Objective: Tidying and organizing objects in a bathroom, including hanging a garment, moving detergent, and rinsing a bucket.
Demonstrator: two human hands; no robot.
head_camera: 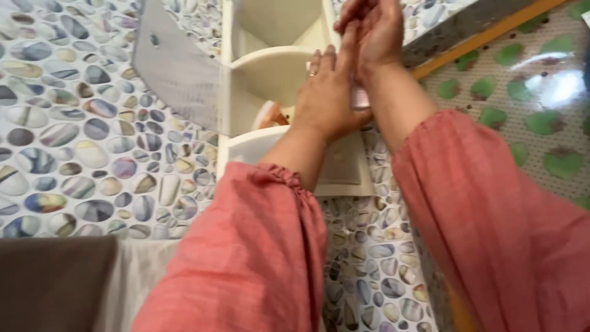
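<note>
Against the pebble-patterned wall: a cream corner shelf (270,67) with rounded tiers is seen from above, and both hands are raised in front of it.
Left hand: the left hand (329,92) is laid flat with fingers stretched upward and together, its back turned to the camera; a ring is worn on one finger.
Right hand: the right hand (372,31) is placed above and partly over the left, fingers curled loosely; the two hands are touching.
Held thing: a small pale pink object (360,98) is glimpsed between the left palm and the right wrist; whether it is gripped cannot be told.
Shelf contents: an orange and white item (271,115) is lying on the middle tier, just left of the left wrist.
Sleeves: both arms are covered by loose coral-pink sleeves (258,252).
Surroundings: a grey panel (178,67) is fixed left of the shelf; a floor (541,110) with green leaf shapes is seen at right.
</note>
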